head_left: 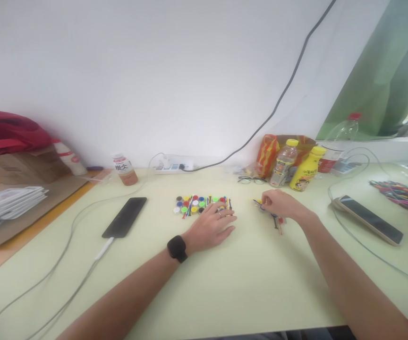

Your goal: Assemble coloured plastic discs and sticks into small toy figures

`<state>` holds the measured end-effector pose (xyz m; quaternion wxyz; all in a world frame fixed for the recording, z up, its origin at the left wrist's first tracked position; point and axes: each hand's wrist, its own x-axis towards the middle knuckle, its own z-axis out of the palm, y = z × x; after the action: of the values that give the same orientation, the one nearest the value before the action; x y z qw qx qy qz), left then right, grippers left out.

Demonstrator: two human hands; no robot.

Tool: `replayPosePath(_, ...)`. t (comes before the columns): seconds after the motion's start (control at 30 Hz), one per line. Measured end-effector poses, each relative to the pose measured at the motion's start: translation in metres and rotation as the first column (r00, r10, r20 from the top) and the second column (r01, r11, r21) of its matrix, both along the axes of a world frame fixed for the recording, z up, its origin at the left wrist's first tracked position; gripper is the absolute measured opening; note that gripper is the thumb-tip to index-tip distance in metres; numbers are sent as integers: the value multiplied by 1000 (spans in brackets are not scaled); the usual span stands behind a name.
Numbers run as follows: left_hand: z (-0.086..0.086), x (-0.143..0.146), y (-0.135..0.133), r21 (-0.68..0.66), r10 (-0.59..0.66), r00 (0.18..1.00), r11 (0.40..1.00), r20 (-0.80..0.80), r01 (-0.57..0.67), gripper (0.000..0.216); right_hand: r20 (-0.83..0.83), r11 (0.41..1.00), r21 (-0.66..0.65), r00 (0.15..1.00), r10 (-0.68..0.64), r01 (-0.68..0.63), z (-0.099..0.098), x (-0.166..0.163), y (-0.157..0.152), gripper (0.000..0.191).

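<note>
My left hand point(214, 226), with a black watch on its wrist, lies palm down with its fingers apart. Its fingertips cover the right part of a group of round coloured caps point(184, 210), set close together in rows. Several thin coloured sticks with wider ends point(190, 206) lie across those caps. To the right, my right hand point(281, 204) is closed in a pinch at a small bunch of similar sticks point(275, 222). One thin stick appears to be between its fingertips, though the fingers partly hide it. A small red piece point(280, 220) shows beside the bunch.
A black phone point(125, 217) on a white cable lies at left; another phone point(371, 220) lies at right. Drink bottles point(307, 169), glasses point(251, 180) and a power strip point(174, 165) stand along the wall. Coloured strands point(400, 193) lie far right.
</note>
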<state>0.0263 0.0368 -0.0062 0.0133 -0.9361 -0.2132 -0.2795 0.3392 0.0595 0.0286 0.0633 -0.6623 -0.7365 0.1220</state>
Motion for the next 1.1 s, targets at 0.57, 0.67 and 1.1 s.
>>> replayPosePath(0.57, 8, -4, 5, -58, 83, 983, 996, 165, -74, 24, -477, 993, 115, 877, 53, 2, 5, 2, -6, 9)
replayPosePath(0.67, 19, 0, 9, -150, 139, 957, 983, 255, -103, 26, -738, 998, 58, 673, 48, -9, 11, -12, -8, 12)
replayPosePath(1.1, 37, 63, 66, -439, -15, 965, 889, 264, 133, 17, -964, 997, 29, 261, 46, -69, -23, -60, 15, 9)
